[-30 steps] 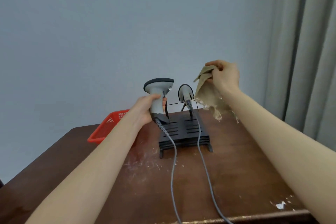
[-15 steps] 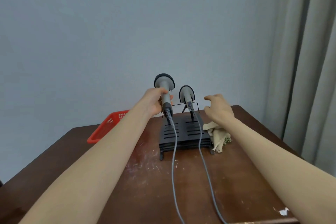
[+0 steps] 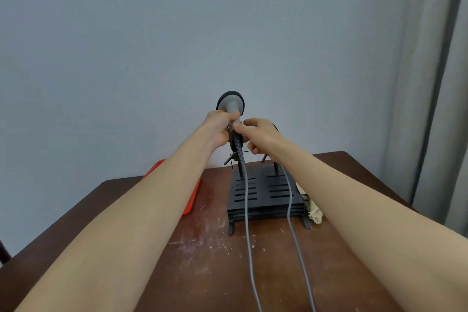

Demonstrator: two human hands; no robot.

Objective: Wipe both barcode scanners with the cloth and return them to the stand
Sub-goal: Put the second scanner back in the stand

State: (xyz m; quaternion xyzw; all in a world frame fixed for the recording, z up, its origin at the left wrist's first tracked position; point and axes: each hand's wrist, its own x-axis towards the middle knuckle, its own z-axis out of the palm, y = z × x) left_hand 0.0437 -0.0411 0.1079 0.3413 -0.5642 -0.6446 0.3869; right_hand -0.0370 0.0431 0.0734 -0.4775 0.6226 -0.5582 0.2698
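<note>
Scanner (image 3: 231, 106) gripped by left hand (image 3: 217, 130), pinched by right hand (image 3: 262, 135), one stand (image 3: 263, 206), one cloth (image 3: 313, 213)

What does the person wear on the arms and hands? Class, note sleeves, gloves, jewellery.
Nothing visible. The left arm and right arm are bare to the frame's edge, no sleeve in view. The left hand and right hand have no gloves, and no watch, bracelet or ring shows.

Open bench (image 3: 177, 273) wood either side of two grey cables (image 3: 249, 248) trailing from stand (image 3: 263, 200). Red basket (image 3: 193, 200) near stand's left; cloth (image 3: 314, 213) against its right. Wall (image 3: 228, 33) behind.
</note>
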